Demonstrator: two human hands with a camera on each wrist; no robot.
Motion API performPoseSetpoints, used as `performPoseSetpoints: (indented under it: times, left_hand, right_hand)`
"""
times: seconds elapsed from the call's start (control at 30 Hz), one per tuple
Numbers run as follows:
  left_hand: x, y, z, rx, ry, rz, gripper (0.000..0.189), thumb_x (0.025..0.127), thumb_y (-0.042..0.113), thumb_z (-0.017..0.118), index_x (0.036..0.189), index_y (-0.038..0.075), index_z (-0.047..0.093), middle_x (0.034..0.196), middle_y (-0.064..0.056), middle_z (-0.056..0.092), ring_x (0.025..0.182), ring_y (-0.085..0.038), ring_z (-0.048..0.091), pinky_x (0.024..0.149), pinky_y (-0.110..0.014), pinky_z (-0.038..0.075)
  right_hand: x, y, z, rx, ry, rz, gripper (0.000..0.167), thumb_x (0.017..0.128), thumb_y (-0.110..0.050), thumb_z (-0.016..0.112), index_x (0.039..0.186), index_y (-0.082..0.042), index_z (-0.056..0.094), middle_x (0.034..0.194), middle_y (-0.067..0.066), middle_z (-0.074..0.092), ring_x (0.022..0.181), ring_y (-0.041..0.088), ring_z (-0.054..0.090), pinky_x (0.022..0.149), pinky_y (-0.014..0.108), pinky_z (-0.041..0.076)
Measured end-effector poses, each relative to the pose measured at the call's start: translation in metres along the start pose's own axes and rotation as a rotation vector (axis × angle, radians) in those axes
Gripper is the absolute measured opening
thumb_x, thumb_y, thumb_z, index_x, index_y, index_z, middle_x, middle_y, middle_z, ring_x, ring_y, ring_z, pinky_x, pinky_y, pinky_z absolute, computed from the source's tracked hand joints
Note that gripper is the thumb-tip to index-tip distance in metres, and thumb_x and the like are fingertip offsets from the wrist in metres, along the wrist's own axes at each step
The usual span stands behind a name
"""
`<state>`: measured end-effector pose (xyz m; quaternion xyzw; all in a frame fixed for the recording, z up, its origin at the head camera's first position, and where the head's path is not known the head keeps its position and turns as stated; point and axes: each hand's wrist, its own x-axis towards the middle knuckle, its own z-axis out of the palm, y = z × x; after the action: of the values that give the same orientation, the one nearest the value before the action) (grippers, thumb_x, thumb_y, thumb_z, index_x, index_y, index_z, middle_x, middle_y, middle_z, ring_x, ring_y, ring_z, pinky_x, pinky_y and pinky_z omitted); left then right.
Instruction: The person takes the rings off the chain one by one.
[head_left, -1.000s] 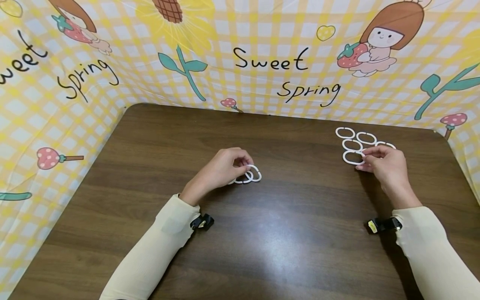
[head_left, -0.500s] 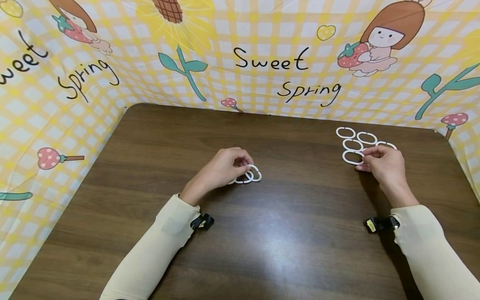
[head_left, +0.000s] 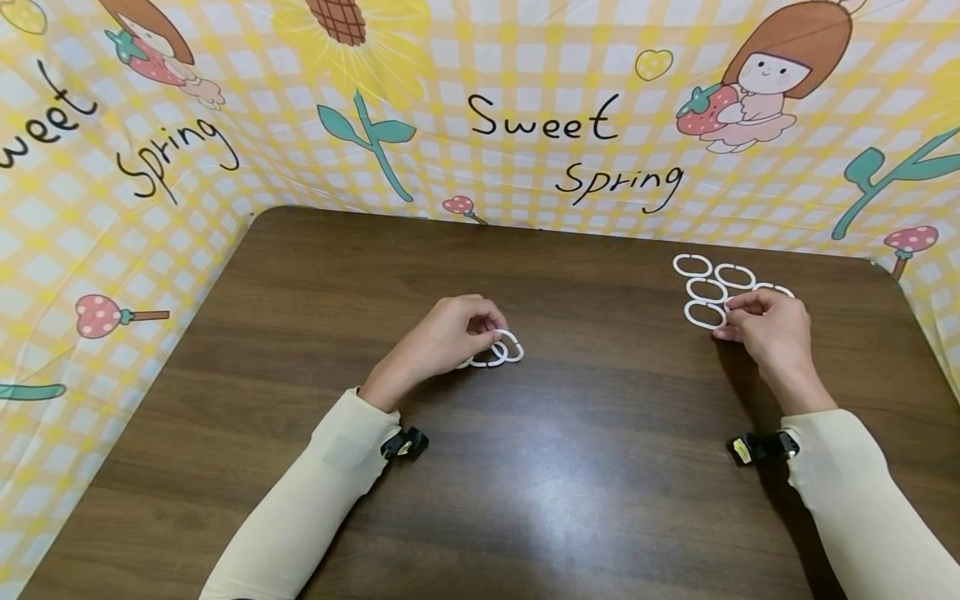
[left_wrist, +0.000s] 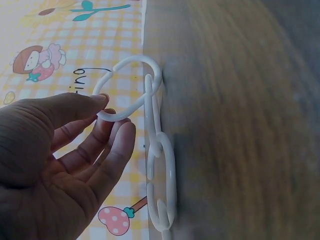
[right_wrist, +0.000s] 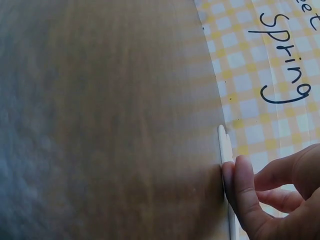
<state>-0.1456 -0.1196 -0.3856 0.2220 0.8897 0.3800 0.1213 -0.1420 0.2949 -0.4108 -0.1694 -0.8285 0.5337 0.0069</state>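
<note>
My left hand [head_left: 457,327] pinches a white plastic chain link [left_wrist: 159,76] between thumb and fingers. This link has a small gap in its side and hangs through a short chain of white links [left_wrist: 172,180] below it. In the head view that chain lies partly hidden under the left hand. At the back right, my right hand [head_left: 776,333] has its thumb and fingertips at the right end of the nearest loose link [head_left: 687,310], pinching it low at the table. In the right wrist view, the fingers hide most of the white links [right_wrist: 222,142].
Several other loose white links [head_left: 724,287] lie beside and behind the right hand, one partly covered by it. The brown wooden table [head_left: 585,400] ends at a yellow checked cloth [head_left: 525,175] along its back and left sides. Black wrist cameras [head_left: 405,444] sit at both cuffs.
The nearest loose link at the right fingertips has turned slightly and shifted a little to the left. The right forearm has moved slightly; the left hand and its chain hold still.
</note>
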Motion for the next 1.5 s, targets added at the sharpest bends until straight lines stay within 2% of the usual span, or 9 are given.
performPoseSetpoints:
  times: [0.4, 0.57, 0.73, 0.9, 1.07, 1.3, 1.5]
  left_hand:
    - [0.000, -0.003, 0.001, 0.000, 0.008, 0.004, 0.007, 0.095, 0.005, 0.071, 0.099, 0.007, 0.077, 0.093, -0.003, 0.070, 0.088, -0.016, 0.065, 0.081, -0.028, 0.053]
    - [0.000, -0.004, 0.002, -0.002, 0.009, 0.009, 0.008, 0.096, 0.004, 0.070, 0.100, 0.007, 0.076, 0.092, -0.002, 0.069, 0.089, -0.016, 0.063, 0.081, -0.029, 0.052]
    - [0.000, -0.002, 0.002, -0.009, 0.003, 0.004, 0.008, 0.096, 0.003, 0.070, 0.099, 0.007, 0.076, 0.092, -0.002, 0.069, 0.089, -0.016, 0.063, 0.080, -0.029, 0.051]
    - [0.000, -0.002, 0.002, -0.009, -0.001, -0.006, 0.007, 0.095, 0.003, 0.070, 0.097, 0.006, 0.075, 0.090, -0.002, 0.068, 0.087, -0.016, 0.063, 0.079, -0.028, 0.051]
    - [-0.001, -0.002, 0.002, -0.008, -0.009, -0.025, 0.005, 0.095, 0.003, 0.071, 0.096, 0.007, 0.075, 0.091, -0.003, 0.068, 0.087, -0.016, 0.063, 0.078, -0.027, 0.051]
    - [-0.001, -0.003, 0.002, -0.002, -0.001, -0.026, 0.007, 0.093, 0.002, 0.071, 0.094, 0.008, 0.075, 0.091, -0.003, 0.069, 0.086, -0.015, 0.064, 0.078, -0.026, 0.052]
    - [-0.002, -0.002, 0.002, -0.011, -0.007, -0.030, 0.008, 0.094, 0.001, 0.069, 0.097, 0.006, 0.074, 0.090, -0.003, 0.069, 0.087, -0.016, 0.063, 0.078, -0.027, 0.051]
  right_hand:
    - [-0.003, 0.000, -0.001, 0.008, 0.010, -0.011, 0.009, 0.097, 0.007, 0.060, 0.106, 0.009, 0.064, 0.074, -0.013, 0.061, 0.058, 0.001, 0.067, 0.063, 0.023, 0.061]
    - [-0.005, -0.004, 0.000, 0.041, 0.018, -0.030, 0.014, 0.098, 0.005, 0.059, 0.108, 0.014, 0.062, 0.072, -0.012, 0.062, 0.055, 0.002, 0.067, 0.062, 0.022, 0.061]
    - [-0.007, -0.008, 0.004, 0.042, 0.011, -0.065, 0.013, 0.098, 0.004, 0.057, 0.105, 0.014, 0.062, 0.071, -0.015, 0.063, 0.055, 0.001, 0.067, 0.061, 0.020, 0.060]
    - [-0.011, -0.012, 0.012, 0.015, -0.001, -0.110, 0.020, 0.098, 0.004, 0.057, 0.112, 0.019, 0.061, 0.072, -0.016, 0.061, 0.057, -0.002, 0.067, 0.061, 0.018, 0.059]
    - [-0.017, -0.017, 0.022, -0.004, -0.028, -0.143, 0.021, 0.098, 0.003, 0.058, 0.110, 0.019, 0.062, 0.075, -0.012, 0.060, 0.058, -0.003, 0.067, 0.062, 0.019, 0.060]
    - [-0.024, -0.026, 0.037, 0.001, -0.061, -0.216, 0.017, 0.097, 0.004, 0.057, 0.106, 0.017, 0.064, 0.086, -0.007, 0.063, 0.059, -0.001, 0.069, 0.062, 0.021, 0.060]
    - [-0.032, -0.032, 0.047, -0.008, -0.098, -0.241, 0.018, 0.096, 0.004, 0.057, 0.106, 0.016, 0.065, 0.079, -0.010, 0.065, 0.059, -0.002, 0.069, 0.061, 0.021, 0.060]
